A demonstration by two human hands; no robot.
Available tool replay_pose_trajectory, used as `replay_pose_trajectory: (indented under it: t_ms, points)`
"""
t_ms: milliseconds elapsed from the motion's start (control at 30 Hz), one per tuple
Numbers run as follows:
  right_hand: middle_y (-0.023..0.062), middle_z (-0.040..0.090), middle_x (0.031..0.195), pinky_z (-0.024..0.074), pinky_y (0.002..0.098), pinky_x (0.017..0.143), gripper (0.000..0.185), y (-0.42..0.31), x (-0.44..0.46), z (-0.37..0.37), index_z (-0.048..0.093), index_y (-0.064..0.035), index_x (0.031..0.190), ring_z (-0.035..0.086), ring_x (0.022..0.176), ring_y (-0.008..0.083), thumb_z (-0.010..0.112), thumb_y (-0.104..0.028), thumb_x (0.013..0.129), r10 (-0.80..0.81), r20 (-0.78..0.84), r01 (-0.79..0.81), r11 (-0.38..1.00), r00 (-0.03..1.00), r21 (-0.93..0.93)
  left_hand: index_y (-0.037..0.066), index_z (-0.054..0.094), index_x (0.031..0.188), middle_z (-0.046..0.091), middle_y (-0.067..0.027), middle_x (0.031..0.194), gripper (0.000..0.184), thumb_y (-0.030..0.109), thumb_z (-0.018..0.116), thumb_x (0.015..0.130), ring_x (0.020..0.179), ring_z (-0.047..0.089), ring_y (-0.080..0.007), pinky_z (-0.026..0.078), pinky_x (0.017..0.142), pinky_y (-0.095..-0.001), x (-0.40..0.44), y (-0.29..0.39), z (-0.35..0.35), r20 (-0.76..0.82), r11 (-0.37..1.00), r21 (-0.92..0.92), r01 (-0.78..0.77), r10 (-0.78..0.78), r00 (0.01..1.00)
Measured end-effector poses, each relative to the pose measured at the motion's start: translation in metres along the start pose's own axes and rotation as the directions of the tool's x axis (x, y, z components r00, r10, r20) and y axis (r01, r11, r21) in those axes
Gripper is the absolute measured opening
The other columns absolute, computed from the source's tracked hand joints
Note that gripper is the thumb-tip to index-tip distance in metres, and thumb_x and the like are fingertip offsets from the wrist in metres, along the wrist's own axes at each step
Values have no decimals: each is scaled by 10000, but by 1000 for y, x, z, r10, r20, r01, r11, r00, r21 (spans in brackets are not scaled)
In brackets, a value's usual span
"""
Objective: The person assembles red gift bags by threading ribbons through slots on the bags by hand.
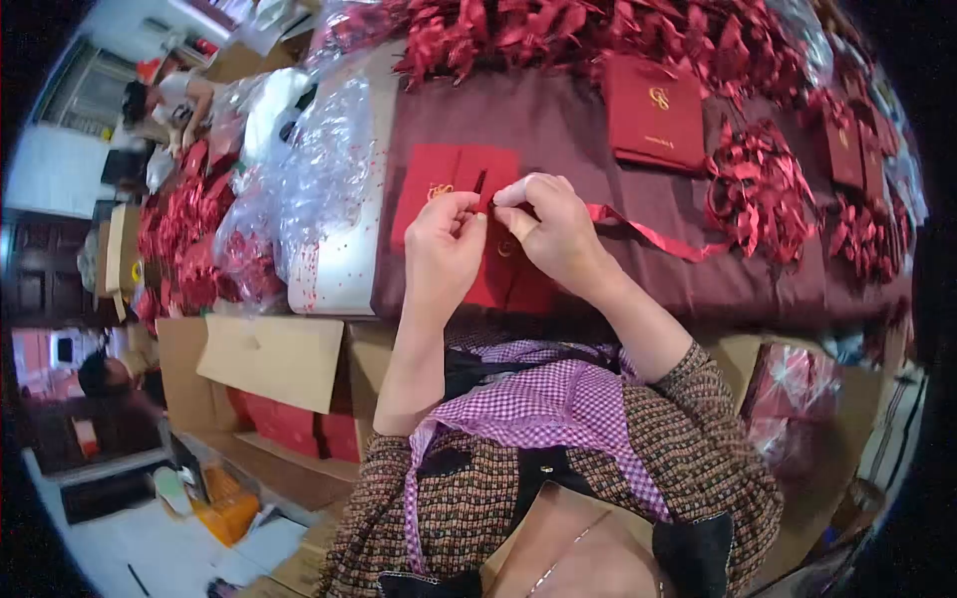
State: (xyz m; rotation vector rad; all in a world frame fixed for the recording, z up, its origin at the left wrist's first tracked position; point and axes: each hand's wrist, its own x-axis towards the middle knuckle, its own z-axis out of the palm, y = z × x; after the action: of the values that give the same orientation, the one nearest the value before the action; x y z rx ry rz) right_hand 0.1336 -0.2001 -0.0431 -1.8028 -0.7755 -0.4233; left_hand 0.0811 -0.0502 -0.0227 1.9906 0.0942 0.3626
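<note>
Red flat bags or boxes with gold lettering [424, 164] lie side by side on the dark red cloth in front of me; I cannot tell which. Over them, my left hand [447, 244] is closed in a pinch at a dark red ribbon end near the top edge. My right hand [548, 224] pinches close beside it, fingertips nearly touching the left ones. From behind my right hand a shiny red ribbon [663, 239] runs across the cloth toward a tangled ribbon pile [763, 194]. My fingers hide where the ribbon meets the red piece.
A stack of red gold-lettered bags or boxes [655, 110] stands at the back right. Red ribbon bunches [558, 35] line the far side. Clear plastic wrapping [324, 169] lies to the left. Cardboard boxes [269, 359] with red goods stand below the table. Other people [184, 100] are at the far left.
</note>
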Motion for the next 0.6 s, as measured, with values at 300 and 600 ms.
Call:
replay_pose_trajectory:
  t_ms: [300,600]
  points:
    - [122,630,995,431,434,825,184,43,45,-33,631,-68,1016,582,951,321,624,-122,841,-108,76,129,905,991,-405,-13,552,1197,544,-126,1177,398,-15,640,810,975,587,-217,497,801,-298,-14,19,-26,-170,928,242,-283,328,929]
    - [143,675,1040,468,392,926,200,-43,69,-68,668,8,1035,634,989,252,628,-63,853,-84,26,80,990,996,117,-29,596,1075,579,-151,1070,223,28,598,859,939,607,-259,499,793,-333,-82,-40,-92,-356,948,297,110,3,935]
